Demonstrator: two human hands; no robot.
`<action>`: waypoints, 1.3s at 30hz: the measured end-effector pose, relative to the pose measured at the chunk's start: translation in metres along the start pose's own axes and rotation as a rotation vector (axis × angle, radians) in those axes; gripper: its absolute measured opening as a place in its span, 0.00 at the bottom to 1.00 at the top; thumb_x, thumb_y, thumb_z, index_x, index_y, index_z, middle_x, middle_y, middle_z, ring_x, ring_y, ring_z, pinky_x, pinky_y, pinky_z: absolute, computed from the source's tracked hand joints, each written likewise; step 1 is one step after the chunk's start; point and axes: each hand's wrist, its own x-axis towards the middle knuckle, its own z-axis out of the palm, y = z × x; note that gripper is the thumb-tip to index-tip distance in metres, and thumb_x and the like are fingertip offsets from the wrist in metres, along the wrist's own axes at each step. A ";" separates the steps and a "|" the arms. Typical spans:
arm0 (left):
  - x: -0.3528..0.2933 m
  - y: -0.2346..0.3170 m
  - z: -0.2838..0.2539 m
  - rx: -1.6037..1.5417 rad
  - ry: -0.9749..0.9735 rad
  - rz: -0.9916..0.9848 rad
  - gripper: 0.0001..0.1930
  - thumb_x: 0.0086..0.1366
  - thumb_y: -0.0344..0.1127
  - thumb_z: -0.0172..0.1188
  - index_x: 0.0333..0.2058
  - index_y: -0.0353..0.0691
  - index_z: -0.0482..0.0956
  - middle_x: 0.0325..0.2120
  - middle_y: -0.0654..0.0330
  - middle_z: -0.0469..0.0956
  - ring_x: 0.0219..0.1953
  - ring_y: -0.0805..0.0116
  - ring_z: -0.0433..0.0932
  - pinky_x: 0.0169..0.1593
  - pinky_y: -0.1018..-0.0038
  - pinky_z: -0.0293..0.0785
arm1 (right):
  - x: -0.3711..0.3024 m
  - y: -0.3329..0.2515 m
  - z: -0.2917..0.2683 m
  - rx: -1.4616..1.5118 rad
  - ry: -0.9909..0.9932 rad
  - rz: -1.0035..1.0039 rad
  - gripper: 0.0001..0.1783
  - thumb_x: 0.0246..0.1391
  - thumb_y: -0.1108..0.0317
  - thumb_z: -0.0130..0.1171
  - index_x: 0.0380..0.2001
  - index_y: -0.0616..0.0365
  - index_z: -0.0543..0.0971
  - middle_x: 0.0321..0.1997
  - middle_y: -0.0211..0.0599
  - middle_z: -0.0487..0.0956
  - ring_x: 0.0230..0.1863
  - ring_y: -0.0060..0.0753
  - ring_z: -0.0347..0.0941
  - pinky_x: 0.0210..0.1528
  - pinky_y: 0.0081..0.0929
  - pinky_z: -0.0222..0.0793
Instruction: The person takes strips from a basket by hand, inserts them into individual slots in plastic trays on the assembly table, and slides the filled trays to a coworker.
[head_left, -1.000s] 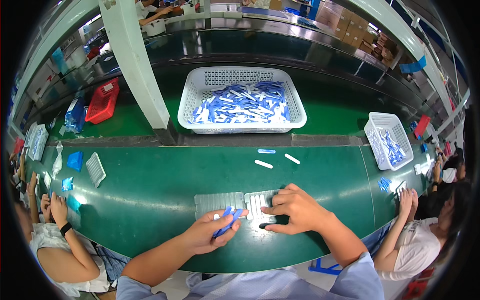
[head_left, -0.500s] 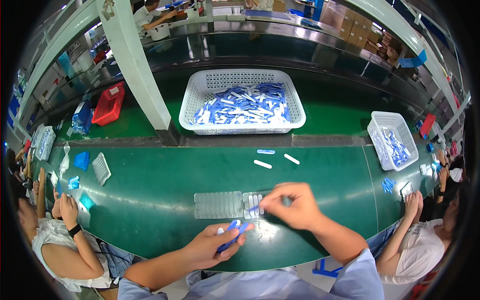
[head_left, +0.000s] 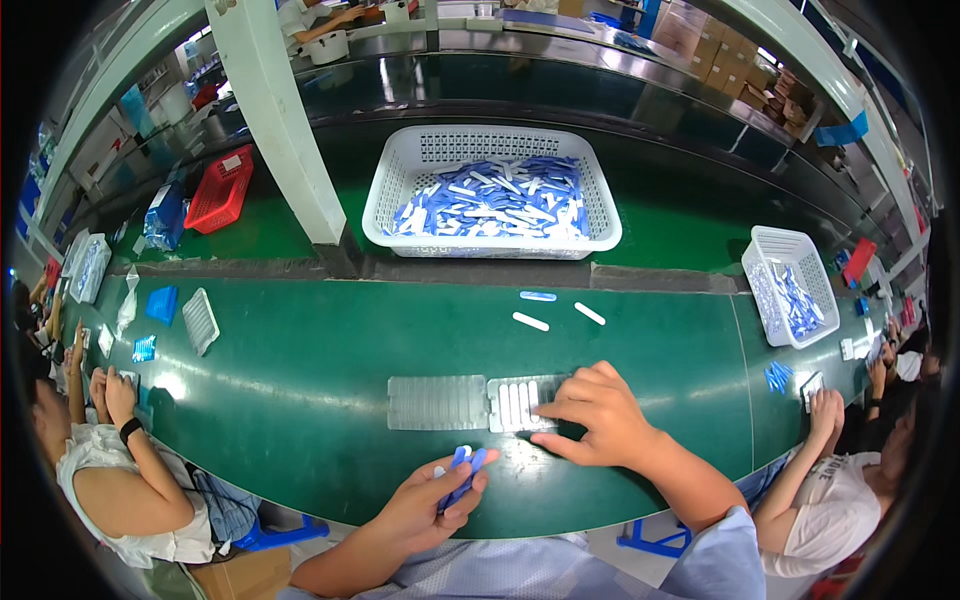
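Note:
A bundle of flat round-ended sticks [head_left: 462, 478], blue with some white faces, is gripped in my left hand [head_left: 418, 505] near the table's front edge. My right hand [head_left: 603, 418] has its thumb and index finger apart. Its index fingertip rests at the white sticks [head_left: 517, 404] lying side by side in the right half of a clear plastic tray [head_left: 497, 424]. Part of that half is hidden behind the hand. The tray's ribbed left half [head_left: 437, 403] lies flat and holds no sticks.
Beyond the tray lie three loose sticks [head_left: 531, 321]. A large white basket [head_left: 490, 247] full of sticks stands past the dark ledge, beside a post [head_left: 285, 130]. A red basket [head_left: 218, 195] is at left, a smaller white basket [head_left: 800, 335] at right. Co-workers sit on both sides.
My right hand has let go of a stick it pinched over the tray; its fingers have spread and the index finger touches down there. The left hand keeps its bundle. The view has shifted slightly.

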 end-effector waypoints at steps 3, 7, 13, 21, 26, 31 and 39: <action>0.008 -0.004 0.001 0.015 -0.002 -0.051 0.20 0.79 0.38 0.48 0.63 0.36 0.68 0.39 0.61 0.75 0.23 0.78 0.64 0.21 0.83 0.59 | 0.011 -0.026 0.000 0.185 0.049 0.072 0.15 0.49 0.54 0.74 0.35 0.51 0.86 0.24 0.25 0.74 0.28 0.30 0.71 0.36 0.30 0.61; 0.012 -0.018 0.005 0.076 -0.064 -0.068 0.21 0.79 0.38 0.49 0.64 0.35 0.68 0.39 0.60 0.75 0.22 0.79 0.64 0.22 0.83 0.59 | 0.009 -0.035 0.006 0.604 -0.039 0.262 0.07 0.52 0.67 0.72 0.34 0.53 0.88 0.23 0.26 0.76 0.25 0.24 0.72 0.32 0.26 0.64; 0.001 -0.007 -0.001 0.031 0.013 -0.044 0.22 0.79 0.36 0.49 0.65 0.30 0.65 0.38 0.59 0.75 0.22 0.78 0.64 0.22 0.83 0.58 | 0.006 0.021 -0.004 -0.083 0.235 0.007 0.07 0.46 0.63 0.75 0.26 0.51 0.87 0.21 0.25 0.77 0.23 0.31 0.70 0.30 0.31 0.60; -0.004 -0.005 -0.007 -0.016 -0.027 -0.017 0.24 0.78 0.36 0.50 0.67 0.29 0.63 0.39 0.60 0.76 0.23 0.78 0.64 0.23 0.81 0.58 | -0.003 0.019 -0.005 0.163 -0.088 0.079 0.10 0.54 0.62 0.70 0.38 0.51 0.88 0.21 0.25 0.75 0.26 0.29 0.72 0.35 0.30 0.62; 0.002 -0.006 -0.003 -0.003 -0.039 -0.050 0.24 0.78 0.37 0.50 0.66 0.30 0.63 0.39 0.59 0.75 0.22 0.77 0.64 0.23 0.81 0.58 | 0.009 0.002 -0.001 0.331 0.045 0.243 0.11 0.53 0.67 0.70 0.42 0.53 0.87 0.21 0.26 0.74 0.26 0.28 0.71 0.36 0.30 0.63; 0.017 -0.019 -0.004 0.097 -0.138 -0.101 0.23 0.79 0.39 0.49 0.66 0.32 0.67 0.36 0.65 0.75 0.23 0.80 0.63 0.23 0.81 0.54 | 0.021 -0.042 0.002 0.502 -0.086 0.159 0.08 0.51 0.66 0.73 0.34 0.55 0.87 0.20 0.28 0.76 0.23 0.27 0.72 0.34 0.29 0.66; 0.012 -0.020 -0.001 0.166 -0.059 -0.094 0.21 0.79 0.40 0.49 0.62 0.33 0.72 0.33 0.65 0.72 0.22 0.81 0.60 0.23 0.81 0.53 | 0.004 -0.012 -0.018 0.417 0.101 0.343 0.05 0.52 0.70 0.72 0.33 0.55 0.86 0.24 0.27 0.79 0.24 0.23 0.72 0.27 0.22 0.68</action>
